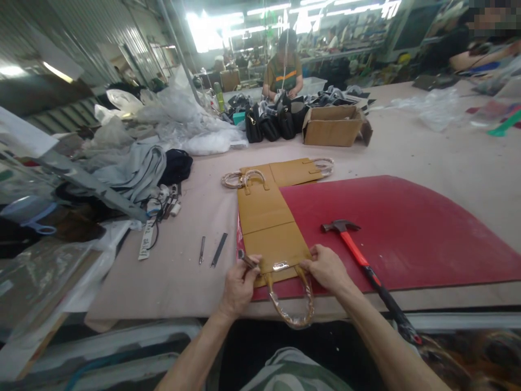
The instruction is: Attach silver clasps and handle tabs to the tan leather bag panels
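A tan handbag panel [268,217] lies flat in front of me, with a metal lock plate [280,266] near its close end. Its plastic-wrapped handle [295,320] hangs over the table's front edge. My left hand [240,285] is closed around a short metal rod-like tool [247,259] at the panel's left corner. At the right corner, my right hand [326,269] pinches the panel's edge between thumb and fingers. Beyond, a second tan panel [293,172] with wrapped handles lies crosswise, touching the first.
A claw hammer [354,244] rests on the red mat [419,233] to the right. Left of the panel lie a pen-like tool [202,250] and a dark strip [218,250]. Black bags [268,125] and a cardboard box [331,127] stand farther back, near a seated person [284,70].
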